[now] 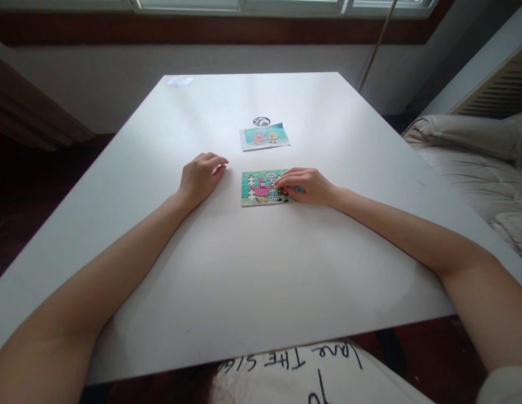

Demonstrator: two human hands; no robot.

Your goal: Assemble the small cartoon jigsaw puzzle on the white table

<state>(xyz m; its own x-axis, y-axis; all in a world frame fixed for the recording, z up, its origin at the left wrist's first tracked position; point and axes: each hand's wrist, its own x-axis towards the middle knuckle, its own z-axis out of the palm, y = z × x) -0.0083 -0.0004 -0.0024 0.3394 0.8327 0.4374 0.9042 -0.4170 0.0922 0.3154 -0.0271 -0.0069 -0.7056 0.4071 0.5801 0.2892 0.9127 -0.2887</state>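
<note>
A small jigsaw puzzle (264,191) with cartoon figures on a teal ground lies flat on the white table (261,264). White gaps show in its left part, and its right end is partly covered by my right hand (309,185). The fingers of that hand are bent together over the picture, their tips closed on what looks like a puzzle piece at the surface. Left of the puzzle and apart from it, my left hand (202,175) rests on the table. Its fingers are curled, with thumb and forefinger close together; anything small between them is too tiny to name.
Beyond the puzzle lies a paper picture card (265,137) with similar cartoon figures. Behind it is a round dark-and-white spot (261,121). A pale scrap (179,81) lies at the far left corner. A cushioned seat (475,163) stands to the right.
</note>
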